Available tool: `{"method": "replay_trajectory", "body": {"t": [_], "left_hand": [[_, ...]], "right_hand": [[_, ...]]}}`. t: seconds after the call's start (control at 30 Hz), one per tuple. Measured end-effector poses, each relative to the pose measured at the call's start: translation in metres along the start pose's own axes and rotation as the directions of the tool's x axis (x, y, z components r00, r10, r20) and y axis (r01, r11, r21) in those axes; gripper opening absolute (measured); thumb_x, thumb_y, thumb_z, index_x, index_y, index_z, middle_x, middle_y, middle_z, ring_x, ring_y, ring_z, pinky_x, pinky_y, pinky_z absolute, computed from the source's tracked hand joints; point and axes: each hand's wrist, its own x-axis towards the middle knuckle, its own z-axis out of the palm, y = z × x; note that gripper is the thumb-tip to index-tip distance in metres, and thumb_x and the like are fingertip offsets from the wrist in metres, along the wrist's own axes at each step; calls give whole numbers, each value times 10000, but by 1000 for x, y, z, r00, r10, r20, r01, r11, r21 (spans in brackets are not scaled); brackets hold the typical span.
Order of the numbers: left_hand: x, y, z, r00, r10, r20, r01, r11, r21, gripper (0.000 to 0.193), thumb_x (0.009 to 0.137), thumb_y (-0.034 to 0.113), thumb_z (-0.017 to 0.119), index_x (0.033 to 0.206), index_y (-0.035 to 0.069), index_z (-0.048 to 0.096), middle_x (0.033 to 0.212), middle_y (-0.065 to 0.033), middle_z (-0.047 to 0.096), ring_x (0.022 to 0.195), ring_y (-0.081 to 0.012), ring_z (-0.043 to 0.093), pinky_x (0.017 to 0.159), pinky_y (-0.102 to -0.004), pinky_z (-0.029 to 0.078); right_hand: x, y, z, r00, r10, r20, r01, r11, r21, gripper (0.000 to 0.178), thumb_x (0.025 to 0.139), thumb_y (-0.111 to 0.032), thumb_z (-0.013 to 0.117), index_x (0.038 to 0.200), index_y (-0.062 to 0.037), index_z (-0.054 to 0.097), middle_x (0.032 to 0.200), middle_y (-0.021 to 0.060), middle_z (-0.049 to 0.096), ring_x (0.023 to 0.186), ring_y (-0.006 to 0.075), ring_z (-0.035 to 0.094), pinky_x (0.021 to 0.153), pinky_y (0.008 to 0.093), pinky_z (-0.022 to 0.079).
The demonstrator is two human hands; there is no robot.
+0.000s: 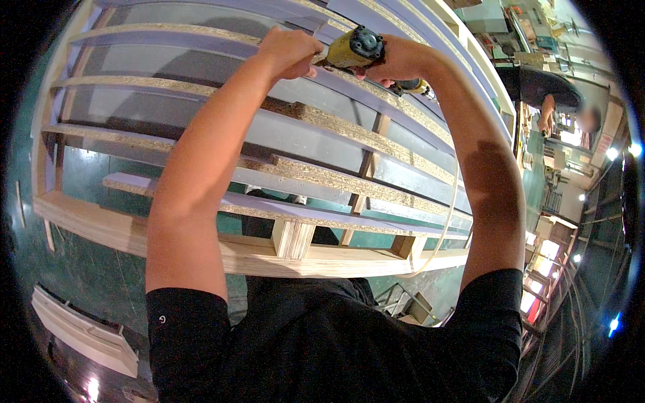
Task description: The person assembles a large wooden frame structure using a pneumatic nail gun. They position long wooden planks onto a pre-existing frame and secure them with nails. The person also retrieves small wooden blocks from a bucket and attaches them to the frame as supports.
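A large wooden frame (248, 262) with several chipboard slats across it lies in front of me. My right hand (403, 59) is closed around a yellow and black nail gun (348, 50), held over the far slats. To its left, my left hand (290, 52) is closed on a chipboard slat (366, 95), its fingers curled at the edge close to the tool's front. The tool's tip and the spot under it are hidden from view. A pale hose (451, 218) hangs across the frame near my right forearm.
Short wooden blocks (293, 239) stand along the frame's near rail. On the green floor at the lower left lies a pale panel piece (84, 329). Another person (547, 94) works at a cluttered bench on the right. Metal framework (403, 302) sits beside me.
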Motion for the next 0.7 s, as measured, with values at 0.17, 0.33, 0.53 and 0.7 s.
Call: {"method": "replay_trajectory", "body": {"t": [0.17, 0.33, 0.53, 0.7], "left_hand": [[1, 3, -4, 999, -17, 39, 18, 1000, -16, 396, 754, 346, 845, 1085, 163, 729, 955, -57, 750, 992, -290, 714, 830, -483, 541], [4, 3, -10, 993, -35, 114, 34, 999, 10, 393, 779, 362, 834, 1087, 143, 724, 973, -71, 748, 1017, -317, 704, 820, -496, 545], [31, -16, -24, 984, 66, 168, -38, 986, -163, 455, 727, 445, 850, 934, 74, 690, 869, -145, 709, 923, -381, 690, 762, -493, 548], [75, -34, -28, 906, 160, -393, -131, 986, 99, 642, 713, 490, 853, 1199, 127, 644, 1141, -105, 686, 1073, -323, 656, 888, -494, 519]], "right_hand": [[6, 15, 2, 1000, -3, 31, 3, 1000, -4, 376, 804, -259, 780, 1136, -102, 703, 820, 22, 722, 675, 113, 648, 681, 304, 556], [10, 20, 4, 998, 69, 6, -69, 998, -2, 401, 785, -224, 769, 1158, -103, 687, 825, 31, 719, 684, 115, 651, 683, 306, 558], [4, 29, -33, 996, 81, 31, -81, 996, 23, 341, 758, -166, 723, 1085, -73, 693, 800, 17, 711, 673, 110, 641, 667, 294, 547], [10, 30, -59, 997, 37, -72, -29, 995, 98, 317, 752, -150, 710, 1059, -69, 714, 813, 7, 726, 652, 103, 629, 634, 296, 542]]}}
